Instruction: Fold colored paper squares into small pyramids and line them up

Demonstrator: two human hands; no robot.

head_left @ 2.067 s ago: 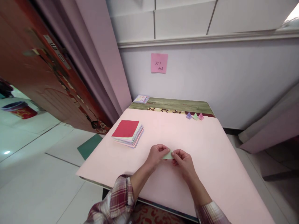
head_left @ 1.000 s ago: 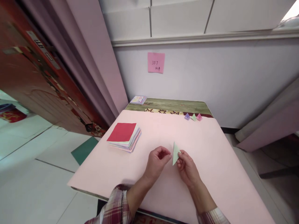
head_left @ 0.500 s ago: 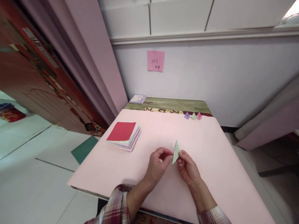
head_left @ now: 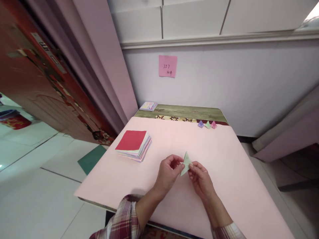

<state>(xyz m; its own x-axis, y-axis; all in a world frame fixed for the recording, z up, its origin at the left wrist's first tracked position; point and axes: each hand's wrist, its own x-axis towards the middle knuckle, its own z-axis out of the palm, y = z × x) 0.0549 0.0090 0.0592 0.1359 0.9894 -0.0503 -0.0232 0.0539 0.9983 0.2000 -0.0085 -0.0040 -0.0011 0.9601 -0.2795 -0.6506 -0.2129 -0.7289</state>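
Note:
A pale green folded paper [head_left: 186, 162], pointed at its top and bottom, is held up over the pink table cover [head_left: 219, 172]. My left hand [head_left: 167, 172] pinches its left edge between thumb and fingers. On the opposite edge, my right hand [head_left: 201, 177] grips it with thumb and forefinger, the other fingers curled under. Left of the hands lies a stack of square coloured paper [head_left: 134, 146] with a red sheet on top. Beyond the hands, three small folded paper pieces stand in a row: purple [head_left: 200, 124], green [head_left: 207, 125] and pink [head_left: 213, 124].
A small pack [head_left: 149, 106] rests on the table's far left corner, on the bare wood-patterned strip [head_left: 186, 110]. A pink note [head_left: 167, 66] is stuck to the wall. Left of the table are a door [head_left: 37, 89], a curtain [head_left: 107, 59] and a green sheet [head_left: 91, 159] on the floor.
The green folded paper has turned and moved slightly left, showing a broader face. My left thumb now overlaps its left edge. The whole view has shifted a little.

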